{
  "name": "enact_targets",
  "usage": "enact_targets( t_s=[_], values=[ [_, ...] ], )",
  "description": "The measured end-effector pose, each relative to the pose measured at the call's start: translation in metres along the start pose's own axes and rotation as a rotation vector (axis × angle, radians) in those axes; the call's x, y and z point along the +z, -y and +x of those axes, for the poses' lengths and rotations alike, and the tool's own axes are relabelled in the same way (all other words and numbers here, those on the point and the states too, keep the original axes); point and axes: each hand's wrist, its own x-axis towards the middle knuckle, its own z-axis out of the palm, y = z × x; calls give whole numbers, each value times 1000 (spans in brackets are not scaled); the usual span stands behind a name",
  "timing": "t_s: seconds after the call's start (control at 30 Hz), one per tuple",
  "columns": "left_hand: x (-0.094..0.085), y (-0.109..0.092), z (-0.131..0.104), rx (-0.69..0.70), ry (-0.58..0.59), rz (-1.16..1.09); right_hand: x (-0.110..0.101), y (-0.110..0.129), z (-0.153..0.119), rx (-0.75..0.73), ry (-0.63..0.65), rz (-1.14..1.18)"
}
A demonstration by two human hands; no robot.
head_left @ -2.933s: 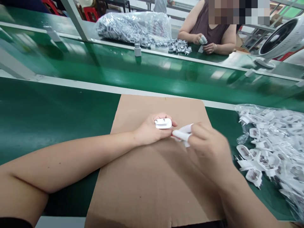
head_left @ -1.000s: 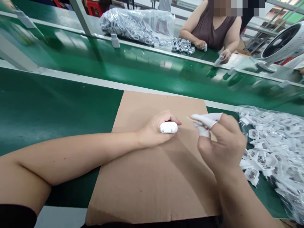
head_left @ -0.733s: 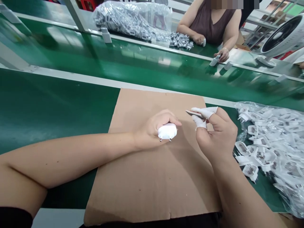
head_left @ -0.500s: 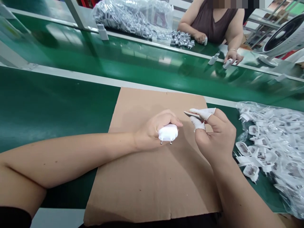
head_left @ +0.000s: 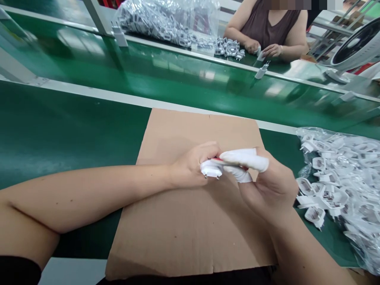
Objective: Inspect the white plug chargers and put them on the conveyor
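Observation:
My left hand [head_left: 188, 164] is closed around a white two-pin plug housing [head_left: 211, 170], its metal pins pointing down toward me. Finger covers of white material wrap the thumb and forefinger of my right hand [head_left: 268, 188]. Those fingers pinch a thin flat strip with some red on it [head_left: 218, 159], whose kind I cannot make out. Its tip is at the upper edge of the housing and seems to touch it. Both hands are above a sheet of brown cardboard [head_left: 178, 233]; the fingers of my left hand partly hide behind the housing.
To the right, a clear plastic bag [head_left: 314, 132] spills many white plug housings [head_left: 316, 215] onto the green table. Across the green belt [head_left: 178, 83] a co-worker [head_left: 268, 31] handles a white piece. Another bag [head_left: 166, 23], a single plug [head_left: 261, 71] and a fan [head_left: 356, 43] are there.
My right hand has moved left, bringing the strip from beside the housing to its edge. The housing has shifted slightly right. The co-worker's hands have come together.

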Motion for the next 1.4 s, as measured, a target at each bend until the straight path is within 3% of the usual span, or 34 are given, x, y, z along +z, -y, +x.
enact_targets(
  t_s=[0.17, 0.23, 0.33, 0.4, 0.47, 0.6, 0.67, 0.77, 0.83, 0.93, 1.03, 1.2, 1.3, 1.4],
  values=[
    [2, 7, -4, 230, 114, 70, -18, -1, 7, 127, 197, 55],
    [2, 9, -4, 258, 130, 119, -19, -4, 5, 216, 103, 137],
    [3, 9, -3, 250, 193, 176, -10, -3, 2, 277, -157, 212],
    [4, 8, -4, 202, 187, 173, -5, 1, 2, 256, -109, 253],
    [6, 7, -5, 149, 131, 154, -5, 5, 4, 259, 56, 270],
    [8, 3, -4, 44, 97, 85, -17, -2, 10, 411, 212, 193],
    [8, -1, -1, -101, 65, 0, -19, -13, 10, 464, 176, 121],
    [6, -7, 4, -308, 28, -174, -11, -32, 8, 511, -51, 96],
    [2, -11, 7, -375, 47, -232, -3, -40, 7, 520, -181, 118],
    [-4, -15, 10, -436, 73, -229, 5, -42, 6, 422, -311, 85],
    [-7, -16, 11, -485, 108, -244, 8, -34, 3, 172, -357, -34],
    [-6, -14, 11, -455, 252, -183, 15, -18, -2, -277, -148, -203],
    [-6, -13, 11, -393, 297, -192, 16, -21, 1, -352, -56, -241],
    [-7, -14, 10, -404, 256, -177, 8, -32, 5, -301, -49, -396]
  ],
)
